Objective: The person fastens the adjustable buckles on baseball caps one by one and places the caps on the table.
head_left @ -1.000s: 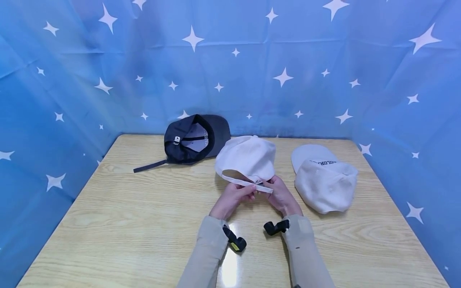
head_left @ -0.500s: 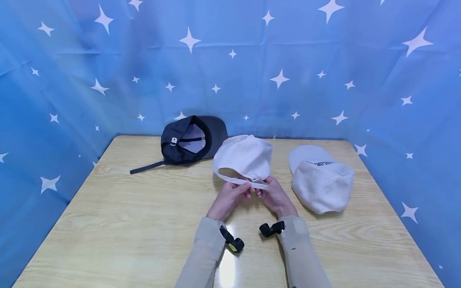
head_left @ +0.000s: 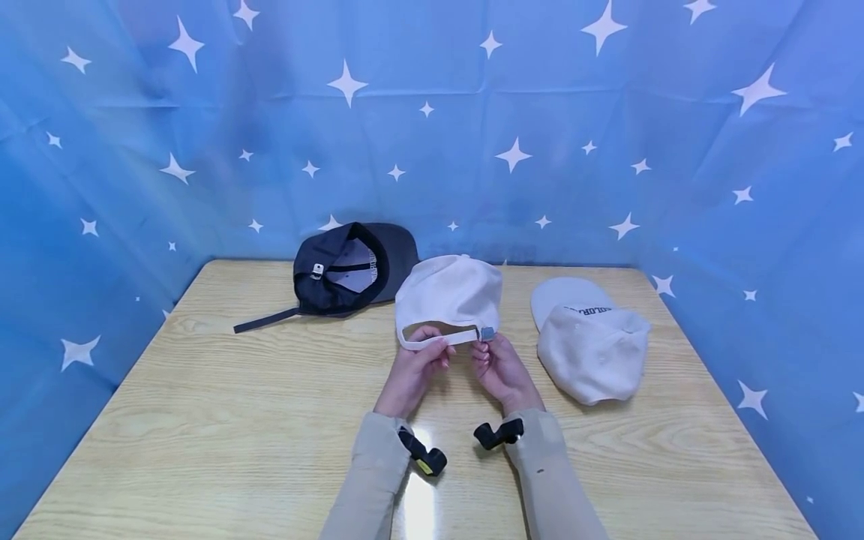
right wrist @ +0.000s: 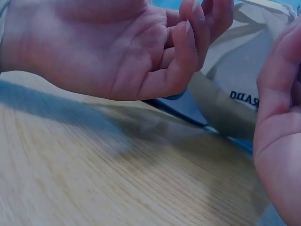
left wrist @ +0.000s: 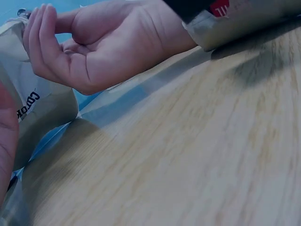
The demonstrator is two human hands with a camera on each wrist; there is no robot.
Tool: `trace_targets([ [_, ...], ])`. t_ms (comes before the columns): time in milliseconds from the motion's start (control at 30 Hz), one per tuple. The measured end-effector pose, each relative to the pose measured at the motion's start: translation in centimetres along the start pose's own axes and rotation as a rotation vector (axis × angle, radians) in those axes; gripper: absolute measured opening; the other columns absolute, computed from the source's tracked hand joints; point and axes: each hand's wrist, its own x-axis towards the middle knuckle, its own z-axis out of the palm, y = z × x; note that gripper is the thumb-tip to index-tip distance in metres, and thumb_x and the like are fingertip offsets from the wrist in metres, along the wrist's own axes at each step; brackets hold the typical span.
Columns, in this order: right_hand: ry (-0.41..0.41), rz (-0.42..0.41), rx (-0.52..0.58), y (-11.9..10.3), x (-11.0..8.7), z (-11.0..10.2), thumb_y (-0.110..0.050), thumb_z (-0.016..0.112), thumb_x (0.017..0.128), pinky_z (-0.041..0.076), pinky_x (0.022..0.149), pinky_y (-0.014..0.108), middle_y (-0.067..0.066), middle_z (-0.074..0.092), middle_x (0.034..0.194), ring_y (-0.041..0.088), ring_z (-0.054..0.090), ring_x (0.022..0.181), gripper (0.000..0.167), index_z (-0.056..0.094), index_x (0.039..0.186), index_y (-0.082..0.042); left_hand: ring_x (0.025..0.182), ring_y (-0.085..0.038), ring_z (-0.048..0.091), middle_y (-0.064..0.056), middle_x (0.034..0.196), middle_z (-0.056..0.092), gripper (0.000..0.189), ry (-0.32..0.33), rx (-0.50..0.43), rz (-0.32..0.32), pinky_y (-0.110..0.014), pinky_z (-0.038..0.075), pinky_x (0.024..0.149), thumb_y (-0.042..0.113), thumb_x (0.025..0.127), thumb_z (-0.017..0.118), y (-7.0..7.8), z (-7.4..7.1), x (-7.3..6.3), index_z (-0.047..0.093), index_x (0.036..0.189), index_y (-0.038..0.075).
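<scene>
A white cap (head_left: 448, 289) sits mid-table with its back opening facing me. My left hand (head_left: 410, 371) pinches its strap (head_left: 462, 337) between thumb and fingers, left of the metal buckle (head_left: 487, 334). Close under that buckle, my right hand (head_left: 502, 367) pinches the cap's rear edge with curled fingers. Dark lettering (left wrist: 29, 106) shows on the cap's inside in the left wrist view. The right wrist view has the left hand (right wrist: 117, 56) across the front, partly covering the cap. The strap's free end is not visible.
Behind and to the left lies a black cap (head_left: 401, 255) on its side, its loose strap (head_left: 266, 321) trailing left. Another white cap (head_left: 594, 356) with dark lettering rests at right. A blue star-patterned cloth (head_left: 432, 135) surrounds the wooden table (head_left: 223, 420).
The hands have drawn slightly apart, the left one sliding left along the strap. The strap's end, earlier sticking out right past the buckle, is out of sight, and the buckle is now exposed.
</scene>
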Motion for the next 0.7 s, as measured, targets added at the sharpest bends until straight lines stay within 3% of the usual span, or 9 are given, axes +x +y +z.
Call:
trace_targets([
  [267,0.043,-0.01,-0.057,0.15,0.37,0.4,0.001,0.027,0.095,0.043,0.06,0.014,0.004,0.056,0.079,0.008,0.052,0.07,0.029,0.055,0.093,-0.003,0.063,-0.012,0.054,-0.007,0.077,0.062,0.013,0.02,0.009,0.006,-0.023,0.045,0.059,0.01,0.084,0.061,0.25,-0.06,0.22,0.05,0.09,0.008],
  [700,0.197,0.052,-0.199,0.49,0.53,0.78,-0.001,0.042,0.092,0.048,0.06,0.015,0.004,0.06,0.077,0.008,0.058,0.068,0.014,0.055,0.091,-0.004,0.063,-0.013,0.052,-0.007,0.079,0.059,0.02,0.108,0.09,-0.013,-0.022,0.045,0.058,0.015,0.081,0.065,-0.23,-0.28,0.47,0.051,0.092,0.006],
])
